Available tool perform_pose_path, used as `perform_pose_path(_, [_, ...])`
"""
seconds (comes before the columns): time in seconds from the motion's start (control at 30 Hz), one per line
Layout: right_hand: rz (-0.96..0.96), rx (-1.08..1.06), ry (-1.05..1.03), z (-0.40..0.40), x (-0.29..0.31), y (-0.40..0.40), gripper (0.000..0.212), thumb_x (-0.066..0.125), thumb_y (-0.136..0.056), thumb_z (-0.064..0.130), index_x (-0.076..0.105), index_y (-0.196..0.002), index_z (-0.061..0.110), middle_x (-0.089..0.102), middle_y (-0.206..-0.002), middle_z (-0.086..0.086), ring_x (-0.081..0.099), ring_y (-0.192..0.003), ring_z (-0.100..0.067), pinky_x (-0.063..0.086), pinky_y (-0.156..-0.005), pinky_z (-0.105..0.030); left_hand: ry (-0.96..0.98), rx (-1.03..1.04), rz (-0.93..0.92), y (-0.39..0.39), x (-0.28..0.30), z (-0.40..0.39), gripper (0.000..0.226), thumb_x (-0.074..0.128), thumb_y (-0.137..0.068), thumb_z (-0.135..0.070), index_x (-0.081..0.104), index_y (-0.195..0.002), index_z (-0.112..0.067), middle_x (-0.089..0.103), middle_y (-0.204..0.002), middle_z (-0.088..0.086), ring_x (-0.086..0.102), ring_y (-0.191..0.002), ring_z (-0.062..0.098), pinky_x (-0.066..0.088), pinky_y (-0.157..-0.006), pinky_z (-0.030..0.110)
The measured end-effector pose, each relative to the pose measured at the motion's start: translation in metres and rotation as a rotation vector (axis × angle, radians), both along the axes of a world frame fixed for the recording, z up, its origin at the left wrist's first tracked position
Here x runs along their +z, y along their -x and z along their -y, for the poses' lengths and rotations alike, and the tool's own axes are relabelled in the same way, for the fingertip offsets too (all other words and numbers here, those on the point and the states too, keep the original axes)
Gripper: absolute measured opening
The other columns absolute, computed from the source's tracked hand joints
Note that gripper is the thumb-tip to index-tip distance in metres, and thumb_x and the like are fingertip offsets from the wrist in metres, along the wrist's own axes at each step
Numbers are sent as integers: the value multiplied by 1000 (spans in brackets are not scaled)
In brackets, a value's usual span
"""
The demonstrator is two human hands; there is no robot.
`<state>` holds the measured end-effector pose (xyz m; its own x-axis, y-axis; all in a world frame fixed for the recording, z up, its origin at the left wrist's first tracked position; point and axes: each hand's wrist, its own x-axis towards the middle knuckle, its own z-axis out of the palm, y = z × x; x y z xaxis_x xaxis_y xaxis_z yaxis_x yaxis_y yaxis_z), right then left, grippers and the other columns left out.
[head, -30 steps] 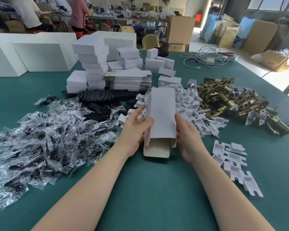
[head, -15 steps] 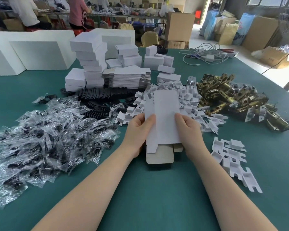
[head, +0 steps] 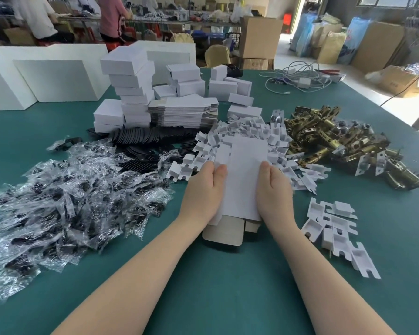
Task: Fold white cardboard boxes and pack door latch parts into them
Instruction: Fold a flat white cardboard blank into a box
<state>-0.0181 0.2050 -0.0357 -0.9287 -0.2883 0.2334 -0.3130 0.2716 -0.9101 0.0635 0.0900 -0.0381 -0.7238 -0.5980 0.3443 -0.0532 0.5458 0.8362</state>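
Both hands, left hand and right hand, grip a white cardboard box blank above the green surface; it has opened wider since a second ago, its brown bottom flaps still unfolded.

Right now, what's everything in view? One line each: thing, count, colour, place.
box blank: one, white, held at table centre, grey flap toward the person
flat blanks: one stack, white, behind centre
folded boxes: many, white, stacked and loose at back centre-left
inserts: a pile plus a smaller group near right, white, centre
latches: a heap, brass, right
bagged parts: a large pile, clear bags with black contents, left
black plates: a pile, black, in front of the stacks
cables: a tangle, white, far right
table: one, green
left hand: grip on blank's left edge
right hand: grip on blank's right edge
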Motion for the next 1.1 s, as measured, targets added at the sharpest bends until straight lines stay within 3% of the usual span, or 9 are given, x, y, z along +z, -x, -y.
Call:
perform_pose_path(0.17, [-30,-17,-92,2,3,0,42,31,-108,30,42,-69,18,48,-72,2,42,-65,-3,33,-57,-5,40,-10,33,1,-2,4,38,40,-104,-34,34,-68,-23,37,-57,-10,39,-51,4,30,-49,20])
perform_pose_path(0.37, [-33,86,-51,0,3,-1,42,38,-105,35,36,-67,17,37,-63,6,35,-51,-1,30,-49,-15,25,10,48,2,-2,11,37,36,-105,-34,36,-70,-22,39,-58,-9,39,-50,3,30,-48,21])
perform_pose_path(0.5, [-44,213,-162,1,2,-4,44,36,-105,37,34,-67,16,38,-62,4,33,-54,-6,30,-49,-18,-27,36,24,1,-4,17,37,37,-105,-31,37,-70,-17,44,-63,-4,38,-55,3,32,-54,20])
perform_pose_path(0.63, [-43,173,-135,0,5,-2,44,35,-106,37,37,-67,16,41,-63,3,36,-58,-11,30,-50,-19,-94,-4,-34,-1,-1,14,35,39,-105,-30,38,-70,-22,43,-58,-14,38,-53,0,32,-53,16])
perform_pose_path(0.73, [-42,81,-96,-6,7,2,46,34,-106,38,36,-65,17,38,-60,5,34,-51,-4,30,-48,-16,-234,-93,-31,-3,0,12,16,43,-103,-26,51,-98,-38,56,-70,-31,48,-62,-5,38,-61,10])
perform_pose_path(0.8, [14,12,-21,-9,7,6,48,32,-106,39,37,-65,14,38,-58,2,34,-48,-4,28,-45,-17,-351,-113,-18,-5,-1,16,30,48,-100,-25,48,-119,-48,63,-82,-23,56,-72,0,45,-72,20])
perform_pose_path(0.9, [201,26,142,-9,9,9,56,32,-104,44,57,-77,2,60,-68,-10,49,-64,-10,38,-59,-23,-492,-141,-37,-4,-1,19,37,52,-99,-21,48,-114,-55,74,-92,-9,69,-87,8,55,-80,32])
perform_pose_path(0.97, [205,91,176,-5,10,7,42,35,-103,42,66,-93,15,68,-89,-4,58,-75,-8,44,-67,-28,-580,-145,-86,-3,1,20,38,52,-99,-15,53,-111,-52,75,-95,-8,71,-87,14,59,-72,35])
perform_pose_path(1.1, [160,186,223,0,8,2,32,44,-103,30,71,-90,41,70,-91,19,60,-78,9,48,-66,-13,-640,-204,-140,-2,1,19,39,56,-98,-10,58,-112,-46,68,-116,-10,70,-99,9,58,-68,30])
